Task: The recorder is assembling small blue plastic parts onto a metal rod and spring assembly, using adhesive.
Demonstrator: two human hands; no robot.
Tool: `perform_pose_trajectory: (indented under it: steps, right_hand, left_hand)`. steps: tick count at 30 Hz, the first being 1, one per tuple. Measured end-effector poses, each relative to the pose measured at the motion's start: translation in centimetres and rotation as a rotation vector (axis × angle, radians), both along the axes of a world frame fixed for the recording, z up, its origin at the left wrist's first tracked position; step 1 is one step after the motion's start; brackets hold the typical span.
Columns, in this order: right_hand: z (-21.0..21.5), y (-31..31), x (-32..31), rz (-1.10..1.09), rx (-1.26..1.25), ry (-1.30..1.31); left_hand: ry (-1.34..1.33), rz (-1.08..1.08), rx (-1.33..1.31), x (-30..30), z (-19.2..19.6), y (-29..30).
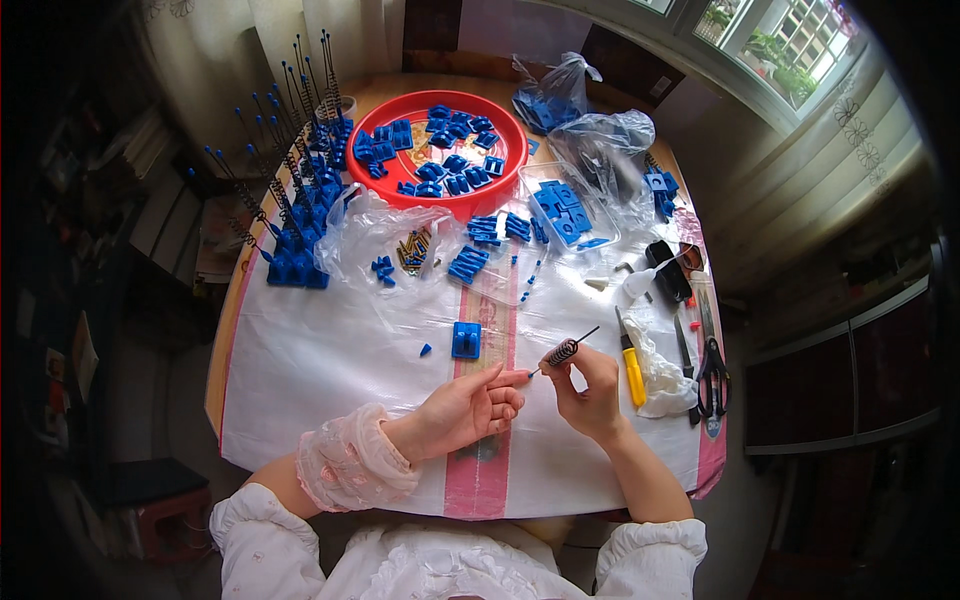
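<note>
While the right hand [592, 392] pinches a black coil spring [563, 352] with a thin dark rod [588, 333] running through it, the left hand [458, 413] lies palm-up just beside it, thumb apart, fingers loosely curled and grasping nothing visible. Its index finger reaches to the rod's lower end (whether it touches, I cannot tell). The spring is held over the white table cover [330, 350], right of a pink-edged stripe [485, 485]. Beyond the left hand, a square blue piece [466, 341] lies by the stripe's left edge, with a small blue cone [426, 350] to its left. Farther back, a red basin [440, 203] holds many blue parts [455, 125]. On the right, a yellow-handled screwdriver [634, 372] lies beside crumpled white tissue [657, 372], near black-handled scissors [714, 380].
</note>
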State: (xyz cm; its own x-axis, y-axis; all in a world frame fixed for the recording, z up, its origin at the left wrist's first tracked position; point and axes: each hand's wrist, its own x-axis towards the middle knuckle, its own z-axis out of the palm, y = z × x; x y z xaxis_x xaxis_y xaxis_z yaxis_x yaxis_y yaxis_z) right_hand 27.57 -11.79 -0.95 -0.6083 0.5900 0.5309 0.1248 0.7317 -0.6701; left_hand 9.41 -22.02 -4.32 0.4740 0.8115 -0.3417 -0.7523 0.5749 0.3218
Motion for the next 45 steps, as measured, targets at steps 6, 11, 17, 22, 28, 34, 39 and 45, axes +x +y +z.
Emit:
perform_pose_trajectory:
  steps: [6,11,17,22,28,34,39,45]
  right_hand:
    - [0.0,0.0,0.0,0.001,-0.009,-0.005]
    - [-0.1,0.0,0.0,-0.003,-0.019,-0.006]
    - [-0.1,0.0,0.0,0.007,-0.003,0.010]
    - [-0.1,0.1,0.0,0.004,-0.014,0.009]
    - [-0.1,-0.1,0.0,-0.032,-0.056,-0.016]
    - [-0.1,0.0,0.0,0.000,-0.013,-0.003]
    - [0.0,-0.2,-0.1,-0.026,-0.046,0.005]
    - [0.1,0.0,0.0,-0.001,-0.016,-0.007]
  left_hand:
    - [-0.046,-0.008,0.044,-0.2,-0.9,0.0]
    - [-0.052,-0.009,0.043,-0.1,-1.1,0.0]
    - [-0.047,-0.007,0.032,-0.1,-0.9,0.0]
    - [-0.051,-0.006,0.035,-0.1,-0.8,0.0]
    - [-0.060,-0.005,0.039,-0.2,-0.9,0.0]
    - [-0.025,-0.002,0.016,-0.1,-0.3,0.0]
    - [-0.012,0.003,0.001,0.0,0.0,0.0]
    - [-0.055,-0.006,0.035,-0.2,-0.9,0.0]
